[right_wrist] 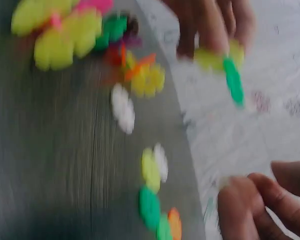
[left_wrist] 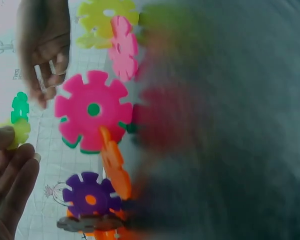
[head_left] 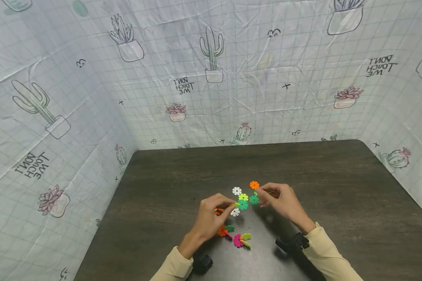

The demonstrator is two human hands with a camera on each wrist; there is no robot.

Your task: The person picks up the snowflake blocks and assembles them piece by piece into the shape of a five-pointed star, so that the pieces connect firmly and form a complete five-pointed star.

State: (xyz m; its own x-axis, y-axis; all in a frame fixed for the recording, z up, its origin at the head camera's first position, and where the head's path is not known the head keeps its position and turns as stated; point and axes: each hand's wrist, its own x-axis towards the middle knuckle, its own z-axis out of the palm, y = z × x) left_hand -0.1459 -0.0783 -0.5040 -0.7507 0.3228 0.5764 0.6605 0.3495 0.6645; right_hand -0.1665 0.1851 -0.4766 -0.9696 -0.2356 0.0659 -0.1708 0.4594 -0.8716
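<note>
My left hand (head_left: 211, 218) pinches a yellow notched flower-shaped disc (left_wrist: 21, 133) between thumb and fingers, above the table. A green disc (left_wrist: 20, 106) is joined to it at an angle. To the right, my right hand (head_left: 283, 199) hovers beside the loose discs with fingers loosely bent. The right wrist view is blurred there and shows nothing between its fingers. Nearest to it in the head view are an orange disc (head_left: 254, 185) and a green one (head_left: 254, 200). A white disc (head_left: 236, 191) and a yellow disc (head_left: 243, 197) lie between the hands.
Close to the near side sit joined clusters of discs: one pink with yellow (head_left: 238, 240), one orange with green (head_left: 222, 231). Another white disc (head_left: 235, 212) lies by the left hand. The dark table (head_left: 355, 195) is backed by a patterned cloth (head_left: 267, 109).
</note>
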